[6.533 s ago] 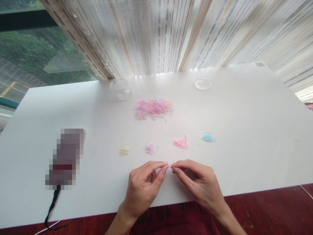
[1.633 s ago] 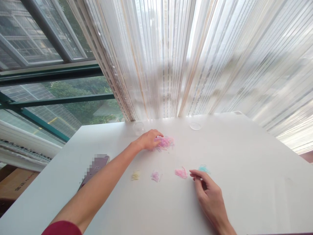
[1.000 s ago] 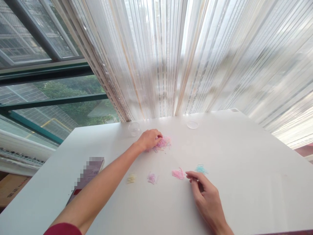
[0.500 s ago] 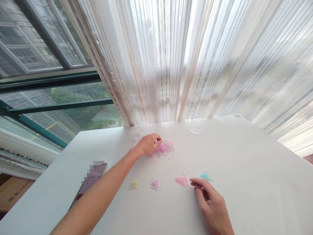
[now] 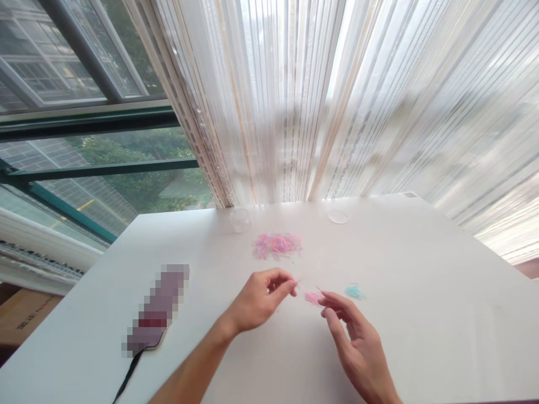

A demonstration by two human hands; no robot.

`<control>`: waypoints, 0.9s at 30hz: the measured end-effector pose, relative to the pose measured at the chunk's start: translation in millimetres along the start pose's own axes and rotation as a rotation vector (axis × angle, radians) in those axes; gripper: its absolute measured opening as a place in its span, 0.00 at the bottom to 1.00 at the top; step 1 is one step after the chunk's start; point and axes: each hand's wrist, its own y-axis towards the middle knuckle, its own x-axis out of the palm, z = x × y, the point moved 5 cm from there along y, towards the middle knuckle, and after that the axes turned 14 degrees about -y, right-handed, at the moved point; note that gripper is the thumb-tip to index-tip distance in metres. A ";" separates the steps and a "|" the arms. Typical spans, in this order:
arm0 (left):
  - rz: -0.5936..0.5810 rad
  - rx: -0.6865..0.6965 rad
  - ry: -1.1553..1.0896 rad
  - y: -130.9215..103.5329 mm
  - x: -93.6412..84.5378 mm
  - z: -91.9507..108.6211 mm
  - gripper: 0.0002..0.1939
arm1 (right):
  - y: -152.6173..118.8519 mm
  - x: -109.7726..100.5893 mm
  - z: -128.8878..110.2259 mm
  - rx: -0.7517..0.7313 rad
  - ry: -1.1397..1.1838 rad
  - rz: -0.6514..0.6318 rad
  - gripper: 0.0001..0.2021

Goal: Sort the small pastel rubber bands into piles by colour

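Pinching a thin pinkish strand (image 5: 300, 281) in your left hand (image 5: 259, 298), you hold it between the mixed pile (image 5: 277, 246) and the pink pile (image 5: 312, 298); your right hand (image 5: 360, 334), fingers parted, waits beside the latter. Apparently a transfer step, it calls for a precise release.

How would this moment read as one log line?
left hand: pinching thin pinkish piece | right hand: fingers apart, by pink pile, contact unclear | mixed-colour pile: beyond both hands

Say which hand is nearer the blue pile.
Right. The right hand is just below the blue pile in the picture; the left hand is farther left, past the pink pile.
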 end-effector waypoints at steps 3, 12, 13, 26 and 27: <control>-0.020 -0.109 -0.171 -34.9 16.4 -20.7 0.13 | -3.6 13.9 -18.4 -0.073 0.086 -0.137 0.17; 0.030 -0.179 -0.329 -72.2 21.3 -61.8 0.13 | -12.0 32.3 -29.7 -0.073 0.038 -0.356 0.08; 0.037 -0.172 -0.336 -72.3 21.1 -62.3 0.13 | -12.7 32.6 -29.2 -0.061 0.042 -0.345 0.08; 0.068 -0.110 -0.231 -77.4 22.5 -64.8 0.14 | -13.0 34.6 -28.4 -0.121 0.031 -0.286 0.05; 0.074 -0.105 -0.225 -77.2 22.3 -64.6 0.14 | -12.8 34.8 -29.4 -0.136 0.027 -0.282 0.05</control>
